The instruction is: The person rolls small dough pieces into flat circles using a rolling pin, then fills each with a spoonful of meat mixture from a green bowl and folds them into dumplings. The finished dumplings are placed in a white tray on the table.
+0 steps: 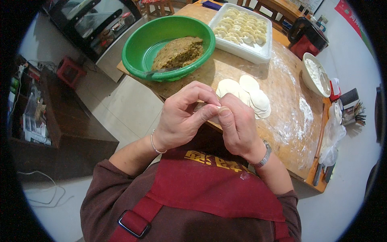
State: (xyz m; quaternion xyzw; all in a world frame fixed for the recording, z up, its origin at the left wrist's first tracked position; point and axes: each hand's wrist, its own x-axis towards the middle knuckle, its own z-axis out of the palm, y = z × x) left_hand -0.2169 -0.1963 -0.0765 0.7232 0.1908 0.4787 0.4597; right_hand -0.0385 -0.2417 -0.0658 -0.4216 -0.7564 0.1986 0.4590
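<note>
My left hand (pixel 189 113) and my right hand (pixel 239 125) meet in front of my chest, thumbs and fingers pinched together on a dumpling (pixel 214 118). Only small pale bits of its dough show; the fingers cover the rest. Just beyond my right hand, round dough wrappers (pixel 259 99) lie overlapping on a floured wooden board (pixel 284 121). A green plastic basin (pixel 137 68) holds a large mound of brownish minced filling (pixel 178 53), with a dark flat utensil along its near side. Behind the wrappers, rows of folded dumplings (pixel 239 25) fill a white plastic tray (pixel 263 57).
At the right stand a bowl of flour (pixel 316 75), a red and black electric kettle (pixel 308 37) and a plastic bag (pixel 329 151). A dark-handled knife (pixel 317 174) lies by the right edge. A dark wooden cabinet (pixel 75 130) and a red stool (pixel 71 72) are left.
</note>
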